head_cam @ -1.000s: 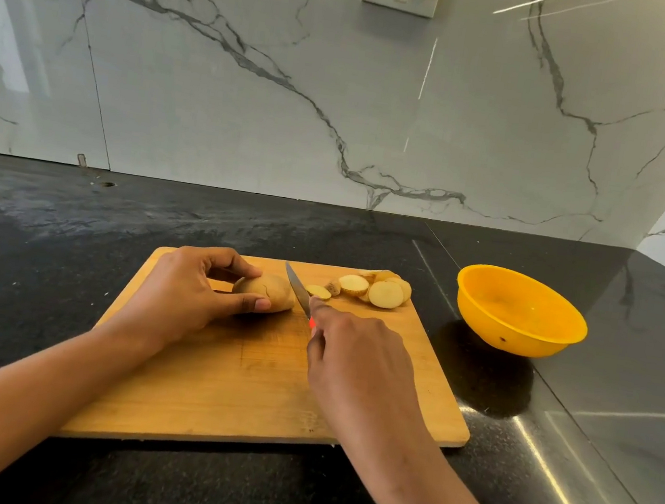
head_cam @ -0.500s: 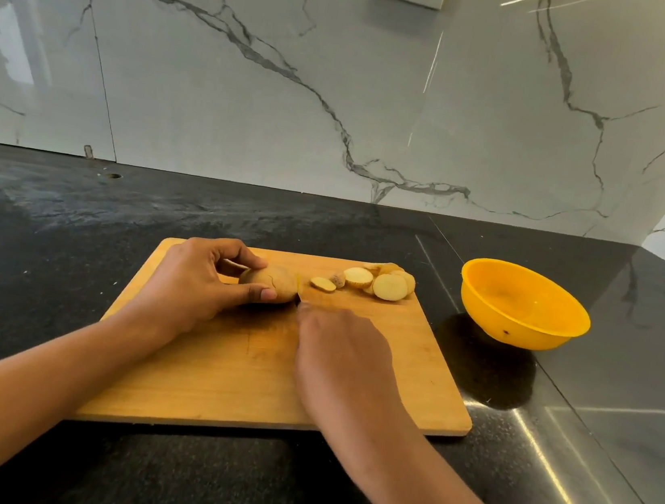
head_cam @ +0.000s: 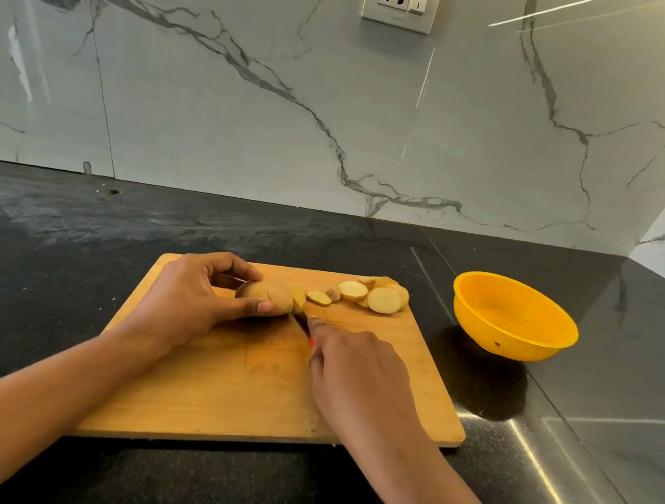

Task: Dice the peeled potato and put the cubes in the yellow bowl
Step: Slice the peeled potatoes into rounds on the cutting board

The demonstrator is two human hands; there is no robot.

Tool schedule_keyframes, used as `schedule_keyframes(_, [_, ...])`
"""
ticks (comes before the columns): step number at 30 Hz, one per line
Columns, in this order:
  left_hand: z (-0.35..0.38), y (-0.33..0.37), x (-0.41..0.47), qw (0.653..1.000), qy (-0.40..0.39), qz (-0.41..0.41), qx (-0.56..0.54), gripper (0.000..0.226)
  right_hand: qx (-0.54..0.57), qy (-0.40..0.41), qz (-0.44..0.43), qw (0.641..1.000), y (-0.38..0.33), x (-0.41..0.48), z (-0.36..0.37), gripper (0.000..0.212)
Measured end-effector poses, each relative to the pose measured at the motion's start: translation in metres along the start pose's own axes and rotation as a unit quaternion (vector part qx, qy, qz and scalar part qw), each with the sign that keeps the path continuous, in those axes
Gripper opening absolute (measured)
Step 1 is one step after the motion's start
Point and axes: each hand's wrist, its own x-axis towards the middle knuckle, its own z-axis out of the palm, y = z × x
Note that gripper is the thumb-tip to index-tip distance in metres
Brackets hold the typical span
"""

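I face a black counter (head_cam: 26, 253) with a wooden cutting board (head_cam: 219, 389) lying on it. My left hand (head_cam: 189, 296) curls over the potato (head_cam: 268, 294) near the board's far edge, fingers arched across the top and thumb (head_cam: 262, 307) pressed against its near side, pinning it down. My right hand (head_cam: 357, 373) is wrapped round a knife (head_cam: 301, 319), forefinger stretched forward, with the blade down at the potato's right end, where a pale cut face shows. A short row of round slices (head_cam: 383, 299) lies just right of the cut, by the board's far right corner. The yellow bowl (head_cam: 514, 339) sits on the counter, off the board to the right, and looks empty.

My left thumb tip lies very near the blade, so I judge that a roll of the rounded potato or a sideways slip of the knife could nick it. The slices sit close to the board's edge, and a careless sweep could push them onto the counter. They are rounds, not cubes yet, so much cutting remains.

The blade is almost wholly hidden between my hand and the potato. Only a dark sliver and a fleck of red handle show, so I cannot tell how deep the cut has gone. The potato looks brownish, and whether it is fully peeled is unclear. Both forearms run out of view at the bottom.
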Motion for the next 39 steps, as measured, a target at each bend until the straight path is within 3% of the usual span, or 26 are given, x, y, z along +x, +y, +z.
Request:
schedule_keyframes(6, [0.001,-0.001,0.000,1.000,0.004,-0.001,0.006,0.042,-0.031,-0.029,-0.011,0.999,-0.011,0.017,-0.001,0.040])
schedule_keyframes(13, [0.001,-0.002,0.001,1.000,0.019,0.002,0.015,0.032,-0.102,-0.067,-0.020,0.992,-0.014,-0.024,-0.008,0.059])
schedule_keyframes(17, [0.000,-0.002,0.001,1.000,0.010,0.003,0.011,0.032,-0.104,-0.049,-0.011,0.993,-0.012,-0.028,-0.007,0.058])
schedule_keyframes(24, [-0.001,-0.006,0.004,1.000,-0.014,-0.012,-0.005,0.035,-0.055,-0.022,0.029,0.998,0.007,0.004,-0.005,0.051])
schedule_keyframes(31, [0.001,-0.002,0.003,0.999,-0.027,-0.008,-0.016,0.047,0.007,0.084,0.039,0.996,0.016,-0.005,-0.018,0.042])
schedule_keyframes(39, [0.001,-0.002,0.002,1.000,0.002,-0.009,-0.021,0.050,0.067,0.061,-0.002,0.996,-0.006,-0.005,-0.012,0.045])
